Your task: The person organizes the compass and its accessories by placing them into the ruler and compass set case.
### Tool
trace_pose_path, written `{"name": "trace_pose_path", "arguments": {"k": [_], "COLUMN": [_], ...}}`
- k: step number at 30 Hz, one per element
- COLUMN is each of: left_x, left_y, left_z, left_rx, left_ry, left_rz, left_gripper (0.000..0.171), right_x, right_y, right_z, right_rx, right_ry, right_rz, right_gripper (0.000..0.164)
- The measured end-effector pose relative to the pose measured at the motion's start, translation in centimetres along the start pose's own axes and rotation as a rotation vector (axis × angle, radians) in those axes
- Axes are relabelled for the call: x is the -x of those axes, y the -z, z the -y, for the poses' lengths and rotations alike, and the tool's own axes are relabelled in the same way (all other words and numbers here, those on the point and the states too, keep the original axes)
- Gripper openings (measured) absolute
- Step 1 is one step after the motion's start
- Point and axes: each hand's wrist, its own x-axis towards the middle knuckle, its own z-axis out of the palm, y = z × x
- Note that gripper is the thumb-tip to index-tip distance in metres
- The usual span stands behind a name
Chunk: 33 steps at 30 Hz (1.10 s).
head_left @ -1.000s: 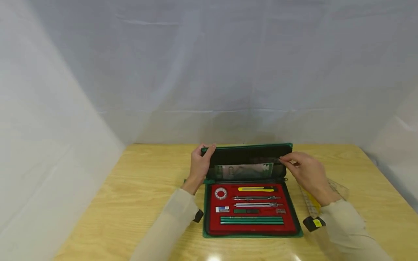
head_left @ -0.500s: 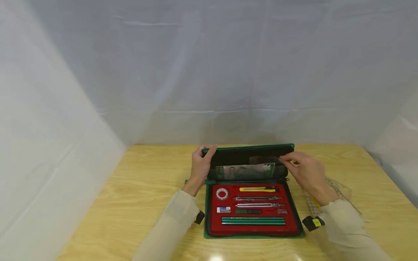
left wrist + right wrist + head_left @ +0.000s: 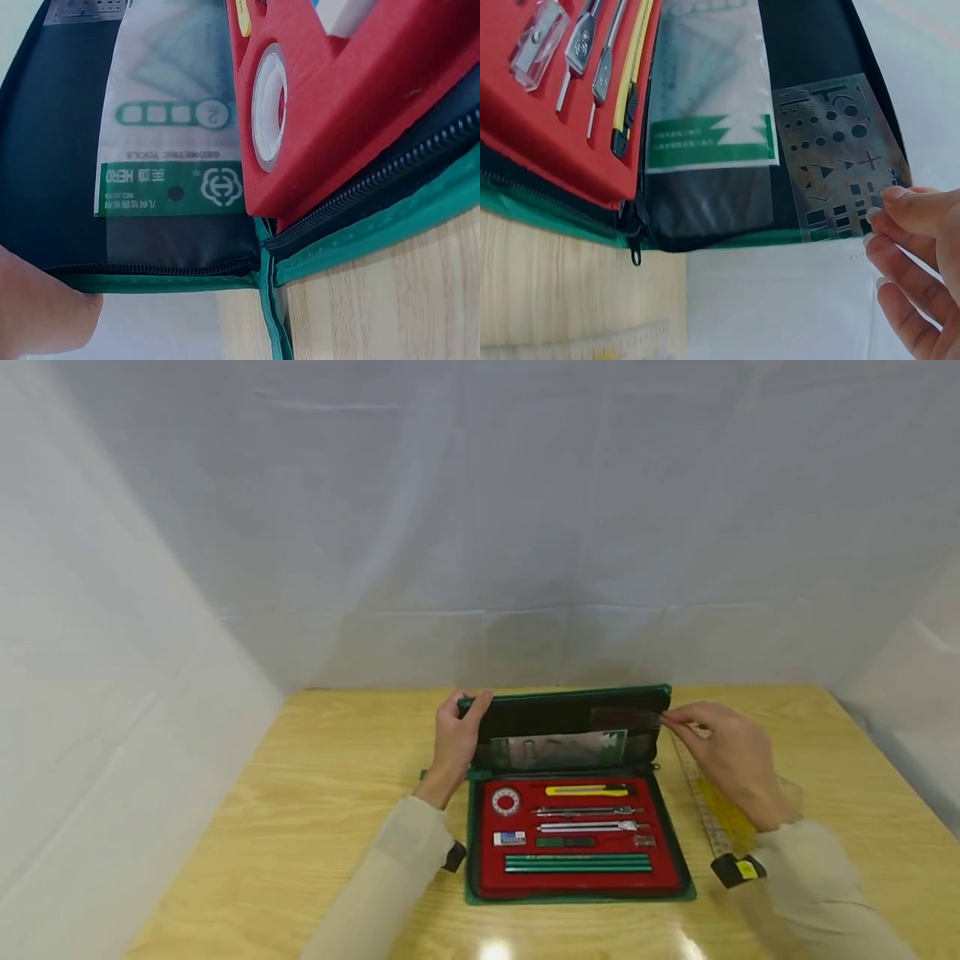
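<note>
A green zip case lies unfolded, its black-lined lid [image 3: 540, 714] tilted up at the back. My left hand [image 3: 455, 747] grips the lid's left corner, thumb inside. With thumb and fingertips, my right hand [image 3: 731, 760] pinches the edge of a thin clear drawing template [image 3: 832, 152] with cut-out shapes. It overlaps the lid's right part. A printed plastic sleeve [image 3: 712, 97] holding set squares sits in the lid pocket. The red tray [image 3: 517, 885] holds a yellow utility knife [image 3: 585, 791], compasses [image 3: 588, 827], green pencils [image 3: 577, 863], an eraser [image 3: 509, 838] and a sharpener [image 3: 536, 45].
Right of the case, a clear ruler [image 3: 701, 810] and a yellow see-through piece [image 3: 727, 814] lie on the wooden table [image 3: 300, 810], partly under my right forearm. White sheeting [image 3: 525, 527] encloses the back and sides.
My right hand has moved to the right, drawing the template along toward the lid's right edge. The left hand keeps its grip on the lid corner.
</note>
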Motion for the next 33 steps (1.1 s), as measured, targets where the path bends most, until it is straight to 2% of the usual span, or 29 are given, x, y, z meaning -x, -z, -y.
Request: {"name": "trace_pose_path", "arguments": {"k": [2,9,14,19,21,24,26,28,33], "left_x": [0.0,1.2,1.3,1.2,1.0,1.1,1.1,1.5,1.8], "left_y": [0.1,-0.1,-0.1,-0.1,-0.1,-0.1,-0.1,-0.2,-0.3], "left_z": [-0.3,-3.2,-3.3,-3.2,-2.3,-2.2,-2.2,-3.1,-3.3], "left_rx": [0.005,-0.019,-0.022,-0.018,-0.01,-0.001,-0.006,-0.016,-0.031], "left_ry": [0.004,-0.004,-0.012,-0.007,-0.009,-0.013,-0.019,-0.018,-0.008], "left_rz": [0.002,-0.02,-0.013,-0.016,-0.026,-0.022,-0.019,-0.01,-0.007], "left_gripper": [0.022,0.021,0.022,0.021,0.021,0.02,0.02,0.02,0.021], "right_x": [0.2,0.4,0.2,-0.3,-0.5,-0.9,-1.2,-1.3,-1.3], "right_y": [0.3,0.7,0.5,-0.2,-0.7,-1.4,-1.9,-2.4,-3.8], "right_z": [-0.1,-0.5,-0.5,0.0,0.3,0.8,1.1,1.4,2.3], "right_rx": [-0.003,0.0,0.007,0.026,0.025,0.017,0.003,-0.01,-0.03], "right_ry": [-0.006,0.015,0.035,0.095,0.114,0.133,0.148,0.157,0.16], "right_rz": [0.002,-0.006,-0.004,0.013,0.017,0.022,0.033,0.051,0.099], "right_gripper": [0.015,0.017,0.018,0.018,0.018,0.018,0.018,0.018,0.016]}}
